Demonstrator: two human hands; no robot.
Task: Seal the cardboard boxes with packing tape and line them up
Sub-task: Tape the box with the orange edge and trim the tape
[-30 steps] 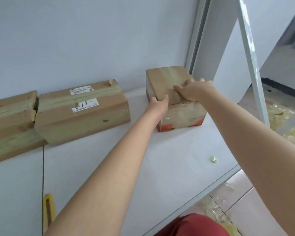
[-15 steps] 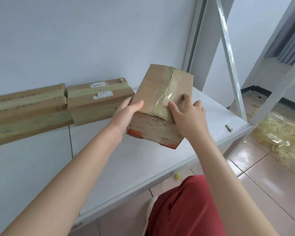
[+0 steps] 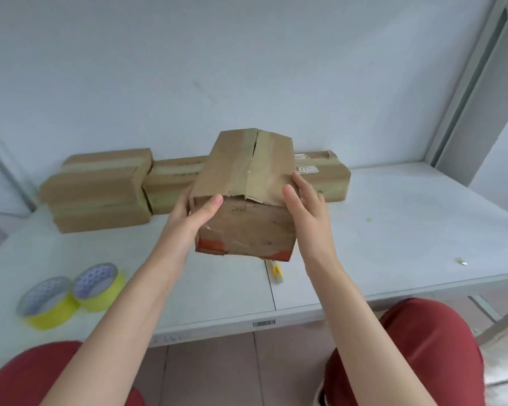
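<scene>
Closest to you are your knees in red trousers (image 3: 423,356), just below the near edge of the white table (image 3: 393,244), which carries a small barcode sticker (image 3: 263,323). On the table's near left sit two rolls of yellow tape, the left roll (image 3: 49,303) and the right roll (image 3: 99,284), side by side and apparently touching.

Just past the edge, in the middle, your two hands are apart, clamped on opposite sides of the small cardboard box (image 3: 247,227). Your left hand (image 3: 188,221) wraps its left side with the thumb lying on the near face. Your right hand (image 3: 308,212) presses the right side with the thumb at the near top corner. You hold the box over the middle of the table with its top tipped toward you (whether its base touches the surface cannot be told). Tape runs along the top seam, and the seam gapes at its far end. A yellow tool (image 3: 277,271) pokes out from under the box's near right corner. A small scrap (image 3: 461,261) lies well apart to the right.

Farther back, a row of cardboard boxes lines the wall (image 3: 247,68): the left box (image 3: 97,191), the middle box (image 3: 170,189) and the labelled box (image 3: 326,177), partly hidden by the one you hold. A grey metal upright (image 3: 469,89) stands at the far right.
</scene>
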